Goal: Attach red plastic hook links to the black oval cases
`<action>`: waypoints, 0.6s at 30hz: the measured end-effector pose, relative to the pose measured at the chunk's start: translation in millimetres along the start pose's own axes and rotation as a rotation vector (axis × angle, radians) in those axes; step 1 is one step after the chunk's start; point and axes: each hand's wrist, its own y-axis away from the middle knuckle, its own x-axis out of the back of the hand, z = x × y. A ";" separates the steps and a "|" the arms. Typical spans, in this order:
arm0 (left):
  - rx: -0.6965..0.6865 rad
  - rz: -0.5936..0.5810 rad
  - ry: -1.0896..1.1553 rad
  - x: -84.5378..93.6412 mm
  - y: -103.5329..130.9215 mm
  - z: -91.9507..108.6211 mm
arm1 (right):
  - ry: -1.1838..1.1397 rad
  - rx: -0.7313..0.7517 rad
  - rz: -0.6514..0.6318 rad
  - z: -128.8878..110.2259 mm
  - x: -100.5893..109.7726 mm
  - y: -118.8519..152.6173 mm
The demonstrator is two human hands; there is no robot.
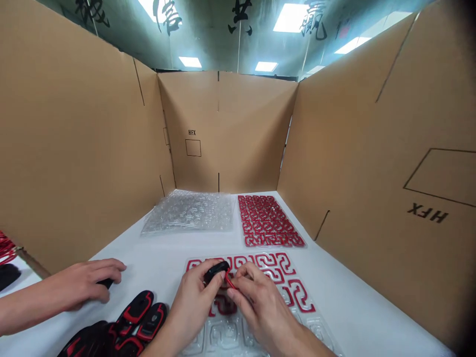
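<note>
My left hand [197, 300] is closed on a small black oval piece [216, 271], shaped like a key fob cover, gripping it between thumb and fingers. Pinched in my right hand [262, 302] is a thin red trim strip [229, 280], and its upper end meets the black piece's edge. Below both hands lies a clear plastic tray [226, 337] holding curled red trim strips [302, 296]; its nearer pockets hold none. My hands hide part of the tray and the join between strip and black piece.
Black fob covers with red trim [137, 317] are heaped at lower left. Another person's hand [89, 280] rests on a black piece beside them. Farther back are a filled red-strip tray [269, 220] and clear plastic trays [191, 213]. Cardboard walls [238, 129] enclose the white table.
</note>
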 end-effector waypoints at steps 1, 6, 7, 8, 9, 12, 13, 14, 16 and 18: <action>-0.006 -0.014 -0.018 1.0 0.5 0.2 | 0.026 -0.002 0.001 1.1 -0.1 0.0; -0.030 -0.033 -0.132 3.7 3.5 2.0 | 0.004 -0.002 0.067 4.4 -0.9 -1.6; -0.032 -0.030 -0.111 3.6 3.4 2.0 | -0.012 0.000 0.075 3.9 -0.3 -1.8; -0.032 -0.035 -0.077 3.4 3.0 1.9 | -0.028 0.004 0.077 3.4 0.4 -2.0; -0.031 -0.042 -0.039 3.2 2.4 1.7 | -0.046 0.009 0.079 3.1 1.2 -2.2; -0.032 -0.048 0.010 3.8 1.5 0.7 | -0.094 -0.003 0.091 4.9 2.6 -3.4; -0.036 -0.036 -0.001 4.1 1.6 0.2 | -0.106 -0.022 0.094 6.6 2.4 -4.0; -0.039 -0.026 -0.015 4.3 2.0 -0.3 | -0.113 -0.048 0.099 8.7 1.9 -4.7; -0.032 -0.032 -0.011 3.6 3.0 -1.5 | -0.126 -0.096 0.129 13.5 0.3 -6.1; -0.007 -0.084 0.063 1.3 3.7 -2.4 | -0.160 -0.127 0.181 17.7 -1.2 -7.2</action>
